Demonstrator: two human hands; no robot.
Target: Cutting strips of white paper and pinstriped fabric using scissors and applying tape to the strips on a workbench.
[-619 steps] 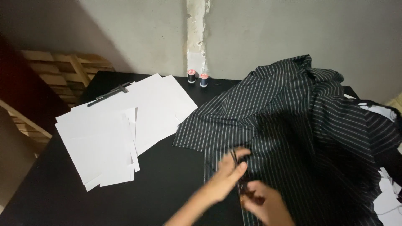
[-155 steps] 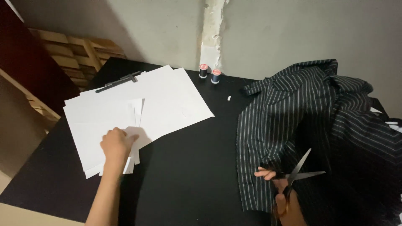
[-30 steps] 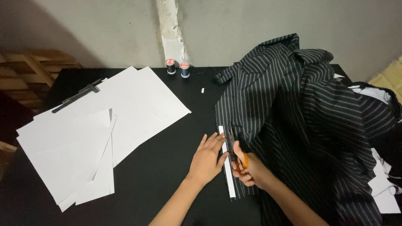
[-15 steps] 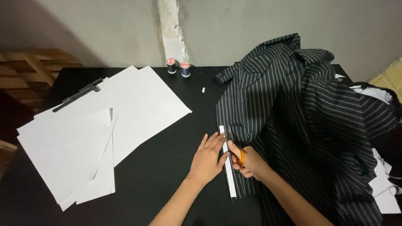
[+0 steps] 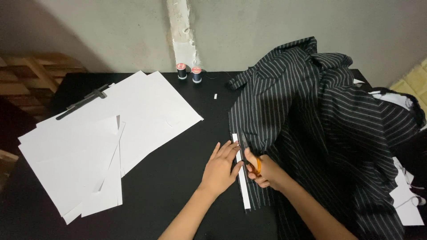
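A black pinstriped cloth point(image 5: 329, 133) lies heaped over the right half of the black table point(image 5: 178, 195). Along its left edge rests a narrow white paper strip point(image 5: 243, 191). My left hand point(image 5: 220, 169) lies flat on the table with its fingertips on that strip. My right hand point(image 5: 265, 171) grips orange-handled scissors point(image 5: 247, 153), blades pointing away from me along the cloth's edge beside the strip.
White paper sheets point(image 5: 102, 142) are spread over the table's left half, with a dark clip-like tool point(image 5: 82, 103) at their far edge. Two thread spools point(image 5: 187, 73) stand at the back by the wall. More white scraps point(image 5: 407, 200) lie at the right edge.
Over the last second the scissors have crept a little farther along the cloth's edge. My left hand has stayed pressed on the strip.
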